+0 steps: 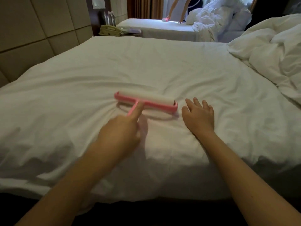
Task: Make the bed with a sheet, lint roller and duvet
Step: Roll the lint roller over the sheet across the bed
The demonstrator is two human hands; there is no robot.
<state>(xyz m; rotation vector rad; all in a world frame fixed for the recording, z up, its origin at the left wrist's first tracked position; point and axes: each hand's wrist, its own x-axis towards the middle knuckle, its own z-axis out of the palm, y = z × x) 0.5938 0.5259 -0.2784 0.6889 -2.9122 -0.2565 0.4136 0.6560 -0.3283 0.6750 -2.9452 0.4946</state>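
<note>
A white sheet [114, 66] covers the bed in front of me, with wrinkles near its middle. On it lies a wide lint roller [146, 99] with a pink frame and a white roll. My left hand [123, 128] grips its pink handle, with the index finger stretched along the handle. My right hand [199, 116] lies flat on the sheet just right of the roller, fingers spread. A crumpled white duvet [273, 54] is heaped at the bed's right side.
A padded headboard wall [32, 30] runs along the left. Beyond the bed stand a nightstand with a telephone [110, 30] and water bottles [110, 17]. Another person [187, 7] bends over a second bed [154, 26] with heaped bedding.
</note>
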